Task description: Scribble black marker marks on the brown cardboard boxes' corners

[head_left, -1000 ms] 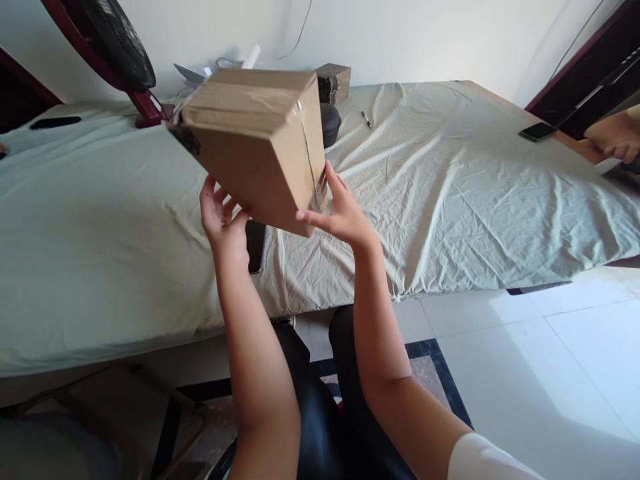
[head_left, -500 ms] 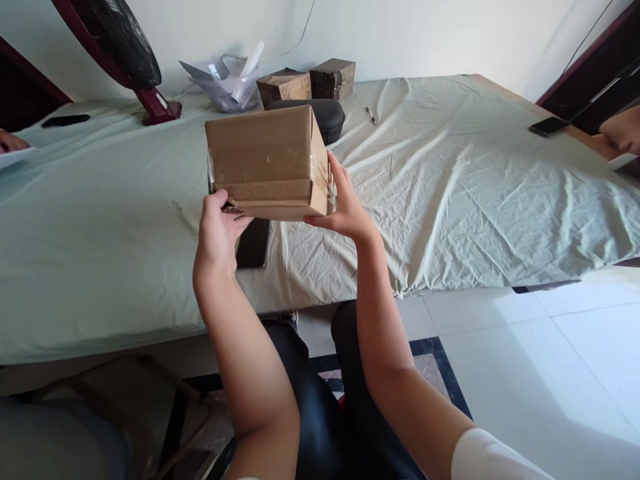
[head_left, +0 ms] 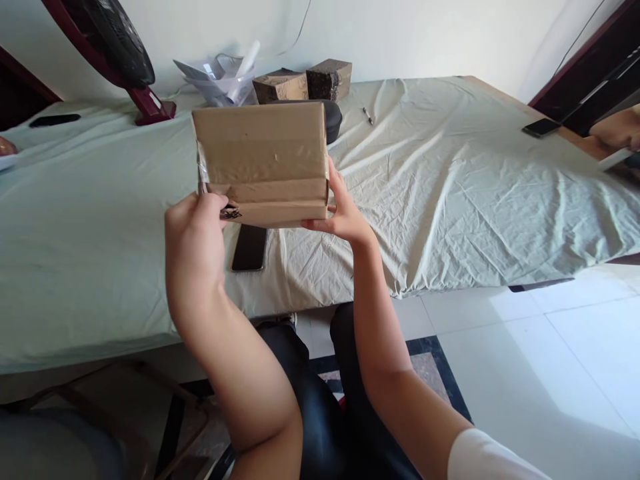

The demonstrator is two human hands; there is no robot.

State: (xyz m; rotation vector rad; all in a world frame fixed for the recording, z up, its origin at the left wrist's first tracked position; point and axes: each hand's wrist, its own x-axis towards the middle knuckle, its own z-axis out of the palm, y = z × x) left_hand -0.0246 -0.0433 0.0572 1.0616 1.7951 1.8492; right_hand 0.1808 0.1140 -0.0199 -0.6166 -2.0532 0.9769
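While the cardboard box hangs in the air above the near part of the tabletop, both of the person's hands carry it. The left hand has its grip clamped on the box's lower left corner, just beside a dark torn patch in the cardboard. The right hand has its grip closed on the lower right corner, with the thumb under the bottom edge and the fingers running up the right side. The box is held level, with a broad face sealed in clear tape turned toward the camera.

A wrinkled pale green sheet covers the tabletop. A dark phone lies flat on it just below the box. Behind the box is a black case, mostly hidden, and behind that two small brown boxes stand side by side near the wall. To their left sits a plastic bag stuffed with paper, and farther left a fan on a red stand. A pen lies to the right of the case. Near the far right corner are a second phone and another person's hand.
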